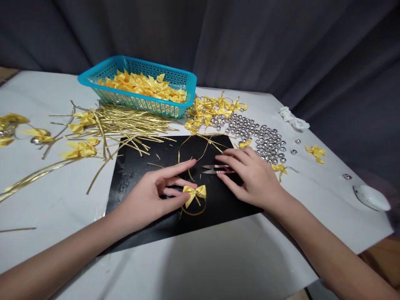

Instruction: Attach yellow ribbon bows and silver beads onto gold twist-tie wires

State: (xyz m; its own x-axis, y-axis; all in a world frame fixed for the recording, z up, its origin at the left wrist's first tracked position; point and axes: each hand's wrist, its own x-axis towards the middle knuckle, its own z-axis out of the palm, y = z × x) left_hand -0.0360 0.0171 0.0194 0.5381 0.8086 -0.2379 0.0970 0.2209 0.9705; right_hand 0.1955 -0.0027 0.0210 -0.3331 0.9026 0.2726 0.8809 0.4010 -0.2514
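A yellow ribbon bow [194,194] with a gold cord loop [195,213] is at the tips of my left hand [156,193]; thumb and a middle finger pinch its left side, while the index finger stretches out above. To its right, my right hand [250,177] arches low with thumb and fingers apart. Between them are pink-handled thread snips [215,169], blades pointing left and slightly parted; the thumb tip is at the handle, whose rear end is hidden by the hand. Both hands are over a black mat [150,233], with thin cord pieces near the fingers.
A blue basket [140,100] of yellow bows stands at the back. Gold cords [131,118] lie before it. Silver bells [270,143] and corded bows [215,109] spread at the right back. White bows [293,118] and a white oval object [371,198] lie farther right.
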